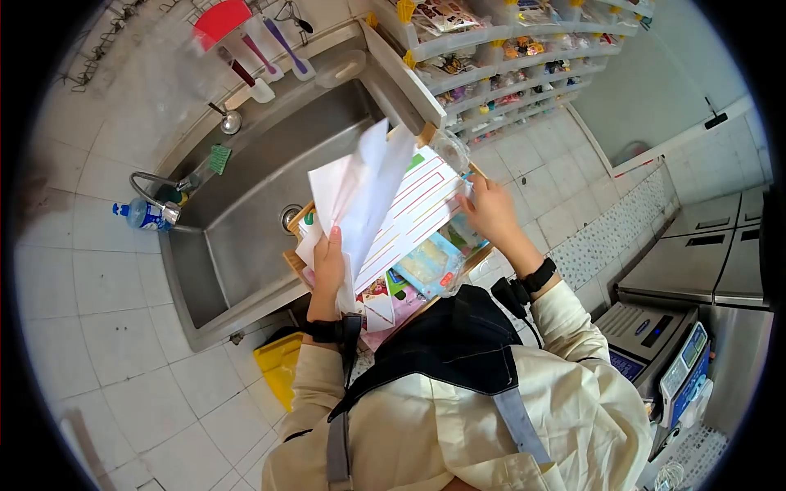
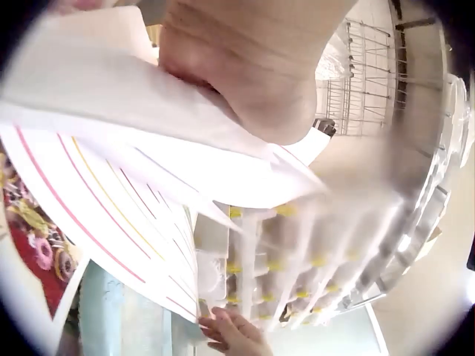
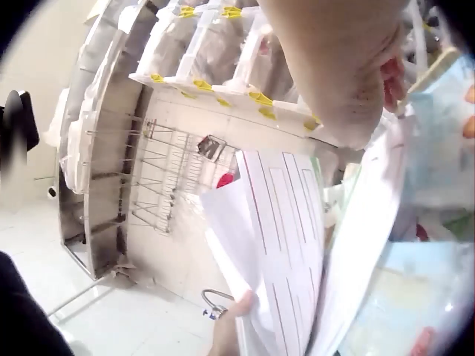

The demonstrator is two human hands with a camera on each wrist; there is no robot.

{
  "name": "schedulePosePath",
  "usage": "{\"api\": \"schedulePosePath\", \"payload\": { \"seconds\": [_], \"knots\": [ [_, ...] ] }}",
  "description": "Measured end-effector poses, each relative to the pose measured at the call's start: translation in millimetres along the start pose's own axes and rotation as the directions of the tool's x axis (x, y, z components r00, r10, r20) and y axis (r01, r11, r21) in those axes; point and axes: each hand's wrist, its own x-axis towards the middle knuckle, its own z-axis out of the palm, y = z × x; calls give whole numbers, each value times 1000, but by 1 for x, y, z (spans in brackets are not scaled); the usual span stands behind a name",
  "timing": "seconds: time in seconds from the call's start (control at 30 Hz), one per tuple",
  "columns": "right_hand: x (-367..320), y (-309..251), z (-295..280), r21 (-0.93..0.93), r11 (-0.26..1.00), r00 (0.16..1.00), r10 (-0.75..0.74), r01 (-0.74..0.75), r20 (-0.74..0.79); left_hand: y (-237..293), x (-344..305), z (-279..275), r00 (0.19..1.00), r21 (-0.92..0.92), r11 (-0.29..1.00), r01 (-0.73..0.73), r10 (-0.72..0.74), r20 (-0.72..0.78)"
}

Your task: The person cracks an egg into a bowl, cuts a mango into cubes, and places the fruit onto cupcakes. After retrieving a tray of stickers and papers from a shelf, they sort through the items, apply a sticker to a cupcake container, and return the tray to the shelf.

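My left hand (image 1: 329,260) grips a bunch of white paper sheets (image 1: 360,192), thumb on top, their loose ends raised and bent over. Beneath them is a white sheet printed with coloured lines (image 1: 417,209). At its far right corner my right hand (image 1: 489,211) pinches the edge; the same hand (image 2: 231,335) shows small at that corner in the left wrist view. Both hands are over a wooden-edged box (image 1: 293,263). Inside it, partly covered by the paper, lie a light blue packet (image 1: 430,263) and a pink packet (image 1: 401,307).
A steel sink (image 1: 246,221) with a tap (image 1: 155,192) adjoins the box on the left. Clear drawers of small packets (image 1: 524,49) stand ahead. A yellow bin (image 1: 278,360) is on the floor at lower left. To the right are a scale (image 1: 684,368) and steel cabinets (image 1: 688,262).
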Motion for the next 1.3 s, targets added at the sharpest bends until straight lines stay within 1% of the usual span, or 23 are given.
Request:
{"api": "schedulePosePath", "payload": {
  "seconds": [0.1,0.17,0.2,0.27,0.33,0.43,0.47,0.5,0.53,0.6,0.63,0.67,0.7,0.73,0.8,0.93,1.03,1.1,1.13,1.17,1.23,1.27,1.3],
  "knots": [
    [-6,-1,7,153,976,977,129,-155,168,1,-1,-2,998,-173,984,50,-56,-28],
    [0,-8,7,416,795,893,343,-441,292,-3,-1,-1,998,-220,975,32,-43,-46],
    [2,-3,13,420,796,896,336,-436,291,-4,0,-1,998,-219,975,29,-41,-53],
    [4,5,17,617,571,839,420,-541,347,-4,-1,-1,997,-238,971,20,-36,-63],
    [2,9,10,630,533,824,405,-565,397,-7,0,-3,997,-266,963,31,-47,-54],
    [2,-4,-8,491,699,854,434,-520,288,-5,-2,-4,995,-290,954,75,-89,-37],
    [5,-13,-17,212,959,971,216,-190,-106,-2,-4,-4,992,-285,953,104,-118,-33],
    [7,-20,-20,-209,974,913,-159,84,-375,1,-6,-4,993,-284,953,100,-116,-37],
    [10,-22,-15,-206,975,912,-162,87,-377,4,-8,-1,994,-196,978,74,-87,-59],
    [14,-28,0,-18,994,994,105,-105,5,3,-12,2,995,-103,993,53,-61,-81],
    [19,-35,1,-15,994,994,105,-105,5,-3,-11,5,997,-90,996,6,-12,-70],
    [28,-43,1,180,928,929,280,-327,244,-9,-9,7,998,-79,996,-44,39,-58],
    [36,-46,0,303,777,789,369,-552,492,-14,-6,7,996,-66,996,-67,63,-62],
    [38,-38,16,302,781,793,365,-546,488,-14,-5,6,996,-71,995,-71,66,-67],
    [34,-11,76,613,748,965,240,-254,106,-16,-4,2,999,-187,981,49,-51,-10],
    [33,-9,72,820,479,950,161,-312,268,-5,-10,2,997,-150,988,17,-28,-74],
    [30,-30,38,829,451,944,148,-330,295,-9,-14,5,996,-26,998,52,-54,-70],
    [34,-55,10,846,387,930,154,-366,333,-14,-16,15,969,11,973,-229,227,95],
    [36,-64,5,876,220,904,107,-429,415,8,-21,21,887,137,880,-454,434,157],
    [38,-74,-2,874,48,875,50,-483,481,20,-27,24,863,280,818,-503,457,215],
    [41,-97,-9,867,227,889,-6,-444,458,20,-31,30,828,405,723,-560,477,295],
    [41,-109,-26,830,169,830,-91,-531,550,8,-29,32,893,364,817,-448,389,227],
    [43,-114,-29,857,209,864,-88,-470,496,-3,-25,31,944,314,892,-325,287,162]
  ]
}}
